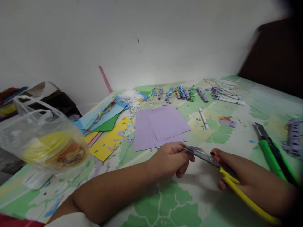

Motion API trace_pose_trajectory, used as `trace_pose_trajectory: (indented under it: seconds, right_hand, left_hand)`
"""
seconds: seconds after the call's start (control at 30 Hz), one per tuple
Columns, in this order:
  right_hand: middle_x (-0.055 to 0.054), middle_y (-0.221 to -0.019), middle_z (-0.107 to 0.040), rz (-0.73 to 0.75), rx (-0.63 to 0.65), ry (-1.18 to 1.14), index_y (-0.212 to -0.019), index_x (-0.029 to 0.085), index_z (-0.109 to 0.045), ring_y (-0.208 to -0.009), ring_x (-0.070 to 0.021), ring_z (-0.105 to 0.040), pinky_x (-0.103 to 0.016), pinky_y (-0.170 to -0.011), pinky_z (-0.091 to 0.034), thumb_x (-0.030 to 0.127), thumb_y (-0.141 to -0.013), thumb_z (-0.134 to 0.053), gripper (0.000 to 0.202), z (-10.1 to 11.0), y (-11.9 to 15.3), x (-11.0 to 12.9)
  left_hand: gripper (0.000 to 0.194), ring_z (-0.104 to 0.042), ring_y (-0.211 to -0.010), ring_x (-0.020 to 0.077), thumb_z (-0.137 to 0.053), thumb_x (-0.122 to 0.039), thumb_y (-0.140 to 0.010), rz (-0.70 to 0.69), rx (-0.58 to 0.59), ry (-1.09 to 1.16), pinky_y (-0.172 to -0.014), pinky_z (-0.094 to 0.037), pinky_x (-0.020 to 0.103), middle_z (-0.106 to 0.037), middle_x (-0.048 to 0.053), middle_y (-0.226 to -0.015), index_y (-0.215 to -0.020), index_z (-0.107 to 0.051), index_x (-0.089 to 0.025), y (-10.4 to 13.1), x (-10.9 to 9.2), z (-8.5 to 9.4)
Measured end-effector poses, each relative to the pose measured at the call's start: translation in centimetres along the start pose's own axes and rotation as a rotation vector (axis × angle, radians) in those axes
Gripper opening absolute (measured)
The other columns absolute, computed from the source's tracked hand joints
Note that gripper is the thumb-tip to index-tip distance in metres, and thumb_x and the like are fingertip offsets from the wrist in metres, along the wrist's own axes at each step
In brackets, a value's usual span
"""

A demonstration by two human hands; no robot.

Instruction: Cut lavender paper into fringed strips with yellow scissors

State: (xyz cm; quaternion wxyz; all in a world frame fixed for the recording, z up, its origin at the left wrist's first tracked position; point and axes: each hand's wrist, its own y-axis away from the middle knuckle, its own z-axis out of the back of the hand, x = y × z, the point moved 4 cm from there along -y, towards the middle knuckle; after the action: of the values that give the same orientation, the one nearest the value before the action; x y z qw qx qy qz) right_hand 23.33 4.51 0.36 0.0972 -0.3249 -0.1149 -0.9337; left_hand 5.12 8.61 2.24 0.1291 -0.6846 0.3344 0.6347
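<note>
My left hand [174,159] is closed at the tip of a pair of scissors [205,157], its fingers pinched around a small purple paper piece [195,149] that lies along the blades. Part of that piece is hidden by the fingers. Around the scissors near the pivot my right hand [233,168] is closed, and the yellow handles run back under the wrist. A small orange-red curl [214,152] shows at my right thumb tip; I cannot tell what it is. Just beyond my left hand lie overlapping purple paper sheets [163,126].
A green box cutter [272,157] with its blade out lies at right, near a punched purple paper roll [294,137]. Several decorated rolls [181,92] line the back beside white string [132,97]. A marker [203,118] lies mid-table. Left are coloured sheets [109,138] and a bagged tub [56,148].
</note>
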Motion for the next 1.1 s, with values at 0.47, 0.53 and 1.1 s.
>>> trace_pose_trajectory:
  seconds: [0.47, 0.53, 1.1]
  right_hand:
    - [-0.005, -0.093, -0.068, 0.031, -0.021, 0.02, -0.096, 0.027, -0.058, -0.091, -0.0306, -0.062, -0.036, -0.07, -0.05, 0.049, -0.073, -0.059, 0.031, -0.1, 0.0, -1.8]
    - [-0.005, -0.099, -0.068, 0.028, -0.04, 0.051, -0.098, 0.028, -0.058, -0.096, -0.0322, -0.061, -0.036, -0.068, -0.051, 0.05, -0.074, -0.058, 0.033, 0.1, -0.1, -1.8]
    - [-0.011, -0.12, -0.063, -0.039, -0.084, 0.207, -0.109, 0.024, -0.053, -0.114, -0.0367, -0.054, -0.042, -0.078, -0.051, 0.053, -0.073, -0.057, 0.046, 0.8, -0.3, -1.4]
  left_hand:
    - [0.013, -0.038, -0.035, 0.0048, -0.056, -0.028, -0.076, -0.021, 0.021, 0.112, -0.042, -0.03, 0.019, -0.044, -0.008, -0.038, -0.071, -0.057, -0.016, -0.2, 0.3, 0.1]
    - [0.015, -0.04, -0.034, 0.0052, -0.056, -0.03, -0.077, -0.038, 0.039, 0.155, -0.041, -0.032, 0.019, -0.045, -0.008, -0.038, -0.073, -0.057, -0.016, -0.2, 0.1, 0.1]
    - [0.025, -0.059, -0.049, 0.009, -0.062, -0.034, -0.077, 0.045, 0.01, 0.205, -0.052, -0.048, 0.022, -0.061, 0.0, -0.058, -0.071, -0.05, -0.014, -0.2, -0.5, -0.3]
